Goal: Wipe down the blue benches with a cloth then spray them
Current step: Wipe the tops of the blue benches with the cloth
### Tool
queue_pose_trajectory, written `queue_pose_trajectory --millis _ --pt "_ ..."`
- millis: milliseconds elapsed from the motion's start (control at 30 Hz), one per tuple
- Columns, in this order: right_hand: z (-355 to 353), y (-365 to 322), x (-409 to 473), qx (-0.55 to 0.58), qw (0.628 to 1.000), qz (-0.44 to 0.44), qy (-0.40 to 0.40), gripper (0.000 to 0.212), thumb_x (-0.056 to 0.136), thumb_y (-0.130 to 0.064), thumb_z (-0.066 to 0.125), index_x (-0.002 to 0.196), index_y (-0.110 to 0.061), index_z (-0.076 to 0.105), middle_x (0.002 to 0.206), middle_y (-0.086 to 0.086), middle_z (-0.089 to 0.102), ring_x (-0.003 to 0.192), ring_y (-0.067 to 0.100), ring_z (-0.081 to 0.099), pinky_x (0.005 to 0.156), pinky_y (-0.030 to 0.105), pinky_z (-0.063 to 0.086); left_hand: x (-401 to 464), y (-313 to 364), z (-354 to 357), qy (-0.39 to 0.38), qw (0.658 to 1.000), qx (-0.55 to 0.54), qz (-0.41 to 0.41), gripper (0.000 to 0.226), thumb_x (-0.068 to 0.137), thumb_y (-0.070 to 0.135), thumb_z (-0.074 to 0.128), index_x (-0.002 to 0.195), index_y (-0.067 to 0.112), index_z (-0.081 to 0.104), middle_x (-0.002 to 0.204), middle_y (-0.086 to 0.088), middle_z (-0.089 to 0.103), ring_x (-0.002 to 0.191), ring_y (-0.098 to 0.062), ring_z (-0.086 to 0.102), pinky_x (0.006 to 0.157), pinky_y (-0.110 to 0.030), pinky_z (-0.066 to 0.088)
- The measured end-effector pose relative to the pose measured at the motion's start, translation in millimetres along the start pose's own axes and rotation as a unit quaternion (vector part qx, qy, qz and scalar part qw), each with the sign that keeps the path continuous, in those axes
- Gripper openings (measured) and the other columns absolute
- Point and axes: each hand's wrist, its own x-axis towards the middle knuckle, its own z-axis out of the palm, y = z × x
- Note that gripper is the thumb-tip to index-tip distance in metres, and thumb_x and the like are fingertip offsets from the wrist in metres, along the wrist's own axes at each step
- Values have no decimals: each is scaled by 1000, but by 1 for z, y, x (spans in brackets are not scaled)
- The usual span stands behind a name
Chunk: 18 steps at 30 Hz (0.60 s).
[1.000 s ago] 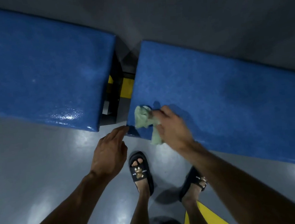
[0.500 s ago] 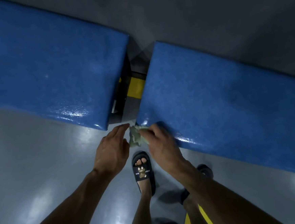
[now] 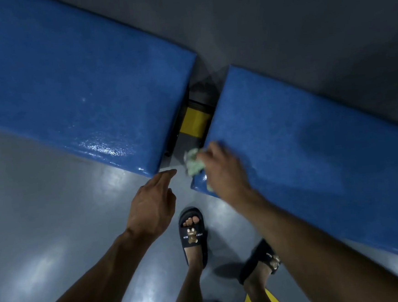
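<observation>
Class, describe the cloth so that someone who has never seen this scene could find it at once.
Two blue benches sit end to end with a gap between them. At the near corner of the right bench, beside that gap, the right hand grips the cloth. It is the only pale green, crumpled thing there.

The 2 blue benches, the left bench [image 3: 73, 84] and the right bench [image 3: 312, 146], were covered in a faintly pebbled, vinyl-like skin, glossy where light struck their near edges and corners. A crumpled pale-green cloth [image 3: 194, 164], soft and matt, sat at the right bench's near corner. The grey floor [image 3: 44, 222] looked smooth and semi-glossy, carrying pale reflections. Both sandals [image 3: 192, 234] appeared matt black, rubbery.
</observation>
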Motion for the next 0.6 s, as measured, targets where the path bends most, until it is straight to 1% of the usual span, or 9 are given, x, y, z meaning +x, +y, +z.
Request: queue_pose_trajectory --millis 67,133,233,267,300,367,467,533,600 --pt "11 -14 -27 11 998 -52 -33 40 62 -11 82 99 -18 67 102 9 56 77 26 57 54 30 44 1 2 -2 -3 1000 -2 10 49 90 8 54 139 18 50 134 -4 59 106 -28 63 89 -39 52" --pt "9 -19 -37 3 991 -109 -75 41 63 -11 83 101 -16 67 104 7 56 78 23 57 54 29 43 4 4 -4 0 1000 -3 12 48 91 9 54 138 17 50 134 -4 59 107 -27 63 90 -38 52" --pt "-8 -8 -35 -38 959 -225 -170 42 78 -8 71 118 -14 61 117 9 50 96 27 54 67 38 51 8 5 -10 -3 1000 -3 8 49 92 10 52 139 20 49 136 -1 57 110 -25 62 92 -38 52" --pt "-14 2 -29 -68 953 -247 -164 42 81 -8 66 121 -15 59 119 9 49 99 29 53 70 42 53 10 6 -13 -5 1000 -3 11 48 92 12 50 139 22 49 136 0 57 109 -25 62 91 -38 52" --pt "-21 11 -21 -76 959 -236 -141 40 81 -7 64 120 -17 61 115 9 50 97 30 55 66 43 53 11 7 -14 -4 1000 -3 18 48 91 13 49 137 23 49 135 1 58 109 -24 62 90 -38 52" --pt "-30 38 -3 -42 989 -130 -59 33 75 -8 63 106 -19 65 101 8 52 85 32 59 55 41 52 15 9 -16 -6 999 -5 32 49 88 12 48 135 23 51 134 2 58 110 -23 61 90 -37 52" --pt "-37 67 0 -21 999 45 11 30 73 -6 65 100 -20 62 100 7 53 80 31 61 58 39 54 21 18 -17 -17 999 8 46 51 86 12 47 136 21 52 136 2 56 111 -24 61 91 -35 52" --pt "-32 67 -20 -10 997 71 17 34 72 -4 65 101 -21 62 100 5 56 76 30 62 57 37 55 26 28 -12 -28 998 10 55 52 86 14 46 137 22 51 138 2 55 113 -24 60 92 -36 52" --pt "-22 79 -50 11 999 45 21 34 72 -8 64 103 -23 63 101 1 59 80 24 64 58 33 54 31 39 -8 -33 997 3 70 53 86 13 46 138 22 50 138 2 55 116 -24 59 92 -38 52"
